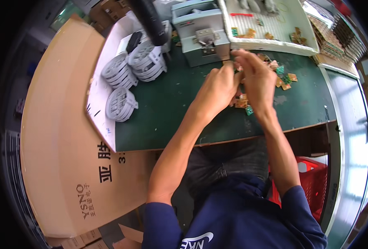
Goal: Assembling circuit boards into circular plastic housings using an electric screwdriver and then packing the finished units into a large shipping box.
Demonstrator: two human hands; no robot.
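Note:
My left hand [221, 85] is closed, its fingertips just in front of the grey bench machine [204, 43]; whatever it pinches is hidden. Close beside it, my right hand [257, 76] has its fingers bent and pressed together towards the left fingertips, slightly blurred. What it holds, if anything, does not show. Under and around the hands lie several small circuit boards, orange and green. A small pile of orange boards [241, 101] is between my wrists, with a green board [249, 110] at its near side. More orange boards [292, 77] are scattered to the right of my right hand.
Stacked round light-grey plastic parts [121, 103] stand on the green tabletop [167, 120] at left, beside a white board edge [96, 97]. A black tube [150, 25] hangs above them. A white foam tray [271, 45] with boards is behind. Large cardboard [59, 137] is left, a red crate [316, 186] below right.

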